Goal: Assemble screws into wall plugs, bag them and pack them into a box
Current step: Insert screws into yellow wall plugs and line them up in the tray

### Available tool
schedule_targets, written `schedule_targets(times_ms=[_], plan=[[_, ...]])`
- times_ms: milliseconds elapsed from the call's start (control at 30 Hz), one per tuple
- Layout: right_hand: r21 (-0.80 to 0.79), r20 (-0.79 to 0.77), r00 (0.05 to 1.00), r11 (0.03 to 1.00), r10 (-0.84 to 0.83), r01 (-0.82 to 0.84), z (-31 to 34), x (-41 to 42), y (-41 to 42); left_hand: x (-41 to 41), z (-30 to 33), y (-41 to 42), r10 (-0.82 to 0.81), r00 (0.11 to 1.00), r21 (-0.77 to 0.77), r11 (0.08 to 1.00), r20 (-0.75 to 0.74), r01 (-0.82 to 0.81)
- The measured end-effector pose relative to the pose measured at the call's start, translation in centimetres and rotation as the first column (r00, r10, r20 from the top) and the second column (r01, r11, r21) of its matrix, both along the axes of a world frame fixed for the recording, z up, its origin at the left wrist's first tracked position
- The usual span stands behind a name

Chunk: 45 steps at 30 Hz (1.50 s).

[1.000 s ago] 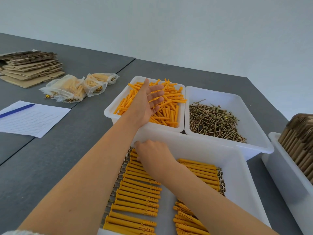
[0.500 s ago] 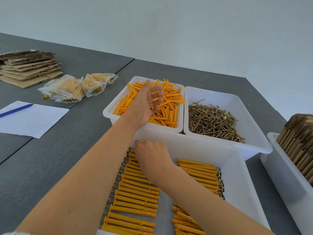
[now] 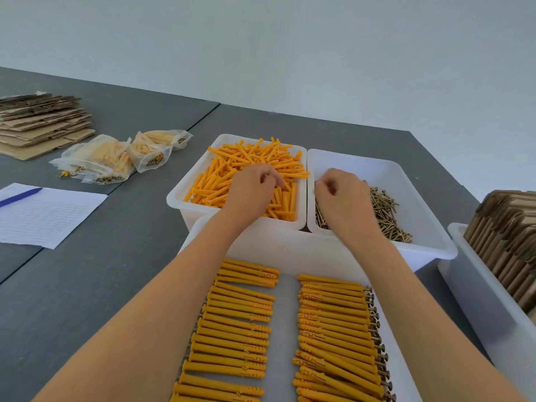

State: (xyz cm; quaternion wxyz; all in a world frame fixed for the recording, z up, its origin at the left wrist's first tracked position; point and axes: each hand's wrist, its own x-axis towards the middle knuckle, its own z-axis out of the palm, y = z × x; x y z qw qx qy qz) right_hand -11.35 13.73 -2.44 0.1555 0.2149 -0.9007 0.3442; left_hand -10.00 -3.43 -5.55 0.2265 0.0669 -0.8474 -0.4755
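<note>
A white bin (image 3: pixel 185 195) at the back holds loose orange wall plugs (image 3: pixel 232 169). My left hand (image 3: pixel 255 192) is palm down over them, its fingers curled into the pile around a plug. To the right, a second white bin (image 3: pixel 406 175) holds brass screws (image 3: pixel 385 210). My right hand (image 3: pixel 342 198) hovers over its left side, fingertips pinched on what looks like a thin screw. The near white tray (image 3: pixel 287 329) carries two rows of assembled plugs with screws (image 3: pixel 237 338) under my forearms.
Several filled clear bags (image 3: pixel 110 161) lie at the back left beside a stack of flat cardboard (image 3: pixel 40 123). A lined sheet (image 3: pixel 43 216) with a blue pen (image 3: pixel 20 195) lies at the left. A white bin (image 3: pixel 478 285) of folded cardboard boxes (image 3: pixel 507 227) stands at the right.
My right hand left the near tray and moved up to the screw bin. My left hand turned from open above the plugs to palm down with its fingers curled in the pile.
</note>
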Motion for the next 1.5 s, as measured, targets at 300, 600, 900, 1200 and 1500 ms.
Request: schedule_targets(times_ms=[300,600,900,1200,1500], plan=[[0.660,0.483,0.832,0.738,-0.274,-0.141,-2.0,-4.3,3.0,0.5,-0.1,0.5,-0.069,0.930,-0.418,0.880,0.362,0.228],[0.583,0.528,0.808,0.804,-0.263,-0.119,-2.2,-4.3,3.0,-0.1,-0.4,0.1,-0.183,0.894,-0.319,0.889,0.408,0.327],[0.205,0.218,0.925,0.942,-0.310,0.267,-2.7,-2.5,3.0,-0.4,-1.3,0.2,-0.088,0.991,-0.336,0.934,0.104,0.118],[-0.240,-0.072,0.980,0.957,-0.188,0.165,-1.5,-1.5,0.8,0.0,-1.1,0.6,-0.111,0.994,-0.373,0.923,-0.020,0.096],[-0.375,-0.148,0.982,0.926,-0.116,0.053,-0.9,-0.3,-0.3,-0.1,-1.2,0.6,-0.125,0.992,-0.404,0.909,-0.018,0.107]])
